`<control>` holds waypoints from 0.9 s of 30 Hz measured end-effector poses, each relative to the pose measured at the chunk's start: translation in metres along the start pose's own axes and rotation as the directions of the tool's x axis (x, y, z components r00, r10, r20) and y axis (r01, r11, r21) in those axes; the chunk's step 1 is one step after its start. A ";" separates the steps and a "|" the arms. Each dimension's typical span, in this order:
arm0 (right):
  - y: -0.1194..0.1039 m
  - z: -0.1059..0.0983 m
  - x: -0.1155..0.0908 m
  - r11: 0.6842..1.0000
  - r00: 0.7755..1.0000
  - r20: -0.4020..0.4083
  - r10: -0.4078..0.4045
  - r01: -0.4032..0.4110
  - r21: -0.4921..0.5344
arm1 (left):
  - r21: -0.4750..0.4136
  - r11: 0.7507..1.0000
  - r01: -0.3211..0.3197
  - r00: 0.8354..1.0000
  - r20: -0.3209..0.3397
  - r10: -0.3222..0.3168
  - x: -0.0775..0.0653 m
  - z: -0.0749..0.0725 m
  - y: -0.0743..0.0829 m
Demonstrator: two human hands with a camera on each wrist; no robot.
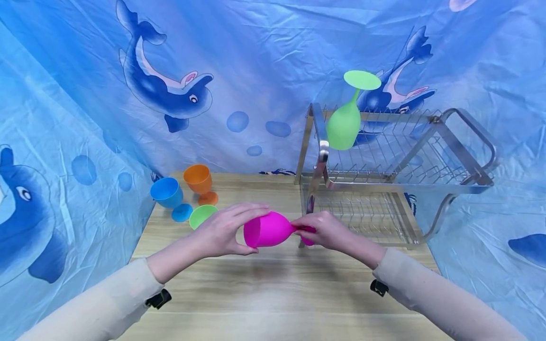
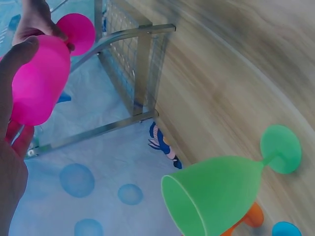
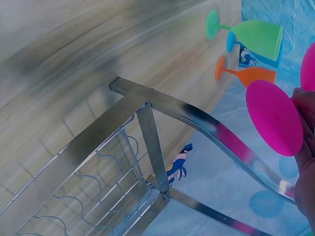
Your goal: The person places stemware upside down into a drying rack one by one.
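Note:
A magenta plastic wine glass (image 1: 269, 229) lies sideways in mid-air above the table, its mouth toward the left. My left hand (image 1: 228, 230) holds the bowl near the rim, fingers on one side and thumb on the other. With its fingers, my right hand (image 1: 327, 230) pinches the stem close to the round foot (image 3: 274, 118). A green wine glass (image 2: 214, 194) stands upright just beyond my left hand, partly hidden by it in the head view. Behind it stand a blue glass (image 1: 167, 193) and an orange glass (image 1: 198, 179).
A two-tier metal dish rack (image 1: 405, 185) stands at the right, its near left upright close to my right hand. Another green wine glass (image 1: 343, 127) sits upside down at its upper left. A blue dolphin-print curtain (image 1: 256, 57) surrounds the wooden table (image 1: 239, 303).

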State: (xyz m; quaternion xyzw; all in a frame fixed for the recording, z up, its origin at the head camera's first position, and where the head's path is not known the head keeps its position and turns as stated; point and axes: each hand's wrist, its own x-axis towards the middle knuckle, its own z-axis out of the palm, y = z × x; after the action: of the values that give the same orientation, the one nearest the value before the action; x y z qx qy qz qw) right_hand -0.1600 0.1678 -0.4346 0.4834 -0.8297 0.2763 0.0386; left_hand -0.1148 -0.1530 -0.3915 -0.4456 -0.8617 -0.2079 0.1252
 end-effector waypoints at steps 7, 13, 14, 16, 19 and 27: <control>-0.001 -0.001 0.004 1.000 1.000 0.001 -0.003 0.003 0.020 | -0.016 1.000 0.021 0.999 -0.024 -0.022 -0.005 -0.002 -0.002; -0.002 -0.001 0.004 0.994 0.999 -0.030 0.038 -0.035 0.108 | -0.040 0.997 0.062 0.998 -0.019 -0.063 -0.009 -0.003 -0.004; -0.003 -0.002 0.003 0.990 0.997 -0.042 0.061 -0.055 0.127 | -0.042 0.996 0.073 0.997 -0.017 -0.074 -0.010 -0.004 -0.004; -0.005 -0.005 0.000 0.978 0.989 -0.078 0.122 -0.106 0.180 | -0.047 0.994 0.100 0.995 -0.016 -0.101 -0.013 -0.005 -0.005; -0.012 -0.009 -0.008 0.932 0.953 -0.141 0.268 -0.220 0.289 | -0.065 0.987 0.150 0.988 -0.026 -0.152 -0.019 -0.006 -0.007; -0.037 0.013 -0.038 0.596 0.902 -0.066 0.427 -0.225 0.771 | -0.173 0.919 0.354 0.919 -0.119 -0.376 -0.048 0.001 -0.007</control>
State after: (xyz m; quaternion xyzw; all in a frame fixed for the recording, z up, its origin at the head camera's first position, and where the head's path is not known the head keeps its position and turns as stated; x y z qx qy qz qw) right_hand -0.1069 0.1774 -0.4424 0.2567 -0.7050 0.6513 -0.1131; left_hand -0.0931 -0.1909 -0.4138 -0.2680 -0.9000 -0.3239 0.1151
